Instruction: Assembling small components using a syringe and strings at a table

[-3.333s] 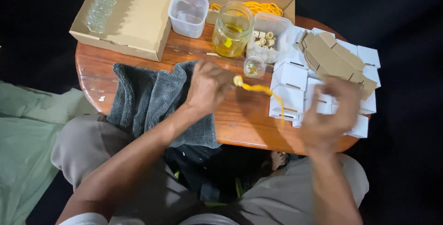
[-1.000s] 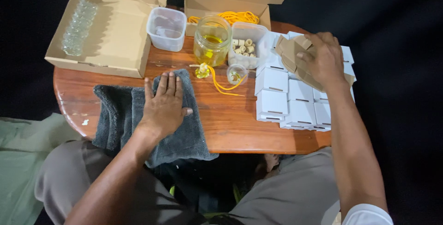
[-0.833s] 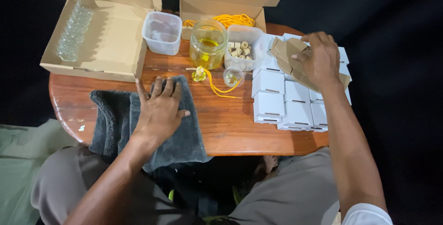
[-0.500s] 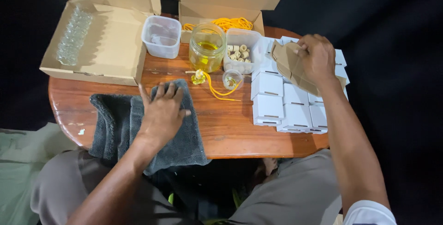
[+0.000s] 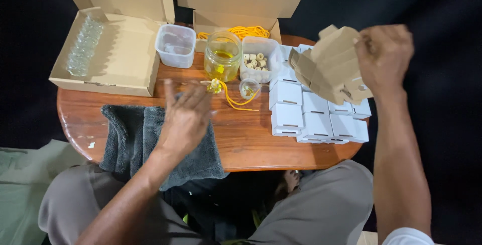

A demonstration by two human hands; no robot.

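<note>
Brown card: flat-folded box blanks (image 5: 331, 66), a small stack, held aloft in the right hand (image 5: 384, 56), fingers clenched on the stack's right-hand end. Stack hangs above the white boxes (image 5: 311, 117), clear of the table (image 5: 251, 139). Its long axis runs left to right and slightly down, away from the gripping fingers toward the table's middle.

Left hand (image 5: 186, 119): fingers released, spread, blurred; nothing held. It hovers over the grey towel (image 5: 135, 139) at the table's near edge, well apart from the stack, which lies up and to its right. Right hand is therefore the nearer, already on the card.

Between the hands: yellow cord (image 5: 236, 99) trailing from a small tied piece, and a small clear cup (image 5: 248, 88).

Behind these: jar (image 5: 222, 63) of yellow liquid; tub of corks (image 5: 258, 63); empty tub (image 5: 175, 45).

Rear: open carton (image 5: 125, 59) with glass vials along its left side; second carton (image 5: 236, 4) holding more yellow cord.
</note>
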